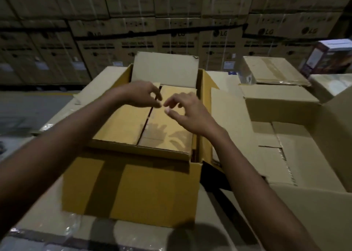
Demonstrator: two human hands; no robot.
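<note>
Cardboard box (pixel 131 186), yellow-brown, sits near centre on pale film-wrapped cartons (pixel 47 218), its top flaps (pixel 122 123) folded in to meet at a seam and its far flap (pixel 163 66) upright. The left hand (pixel 141 94) and right hand (pixel 184 111) hover over that seam, fingers loosely curled and holding nothing; whether the tips touch is unclear. It looks light and stiff but easily dented, best taken by the flap edges or bottom corners. Right lies an open carton (pixel 304 155), a taped box (pixel 272 71) beyond it. Stacked appliance cartons (pixel 171 37) wall the far side.
</note>
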